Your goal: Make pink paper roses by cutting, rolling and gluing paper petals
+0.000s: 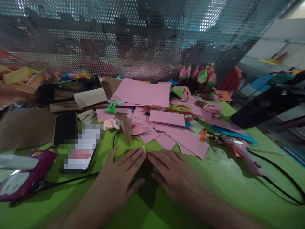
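Observation:
My left hand (125, 170) lies over the green table with its fingers stretched forward and thumb apart. At its fingertips a small pink bit of paper (143, 149) shows; most of whatever may be under the fingers is hidden. Opposite, my right hand (170, 168) reaches in with fingers extended and angled left, its fingertips almost meeting those of the left. Just beyond both hands lies a heap of pink paper pieces (164, 140). A brown paper cone (125, 127) stands near the left fingertips.
A hot glue gun (247, 156) with its cord lies at right, by a dark bottle (262, 106). On the left are a phone (82, 151) and a purple power strip (44, 160). Yellow-handled scissors (179, 108) and finished paper flowers (205, 76) sit behind, before a perforated metal panel (114, 38).

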A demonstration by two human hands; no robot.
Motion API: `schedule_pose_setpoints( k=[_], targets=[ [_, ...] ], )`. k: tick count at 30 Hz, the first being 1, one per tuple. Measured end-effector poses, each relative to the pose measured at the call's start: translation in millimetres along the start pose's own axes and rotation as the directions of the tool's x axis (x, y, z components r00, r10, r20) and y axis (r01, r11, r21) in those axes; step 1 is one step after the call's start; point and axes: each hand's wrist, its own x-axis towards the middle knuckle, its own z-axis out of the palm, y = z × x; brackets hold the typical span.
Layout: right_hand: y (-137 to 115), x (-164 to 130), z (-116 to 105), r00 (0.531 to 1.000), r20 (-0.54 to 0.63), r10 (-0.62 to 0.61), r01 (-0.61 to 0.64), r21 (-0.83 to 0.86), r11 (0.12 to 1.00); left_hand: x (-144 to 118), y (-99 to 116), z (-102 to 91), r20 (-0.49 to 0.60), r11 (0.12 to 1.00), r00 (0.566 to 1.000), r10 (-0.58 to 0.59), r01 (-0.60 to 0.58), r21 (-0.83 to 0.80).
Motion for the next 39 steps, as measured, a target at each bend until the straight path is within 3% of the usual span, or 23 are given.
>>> schedule_pose_setpoints(
  k=[7, 13, 22, 39],
  targets=[
    [1.2, -2.9, 6.5, 0.999, -0.031, -0.035, 0.033, -0.053, 0.998, -13.4, 3.8, -9.4, -0.125, 0.992, 0.992, 0.024, -0.008, 0.125],
    [2.2, -1.1, 4.6, 1.000, 0.002, -0.023, 0.023, -0.031, 0.999, -12.2, 7.0, -3.7, -0.048, 0.992, 0.997, 0.061, -0.055, 0.114],
    [6.6, 1.5, 1.2, 0.999, 0.029, 0.022, -0.021, -0.019, 1.000, -1.9, -1.2, -5.8, 0.065, 1.000, 0.998, -0.028, 0.029, -0.006],
    [5.1, 9.6, 8.4, 0.998, 0.053, 0.019, -0.016, -0.056, 0.998, 9.0, -11.1, 0.0, 0.018, 0.997, 0.998, -0.058, 0.058, -0.046]
  ],
)
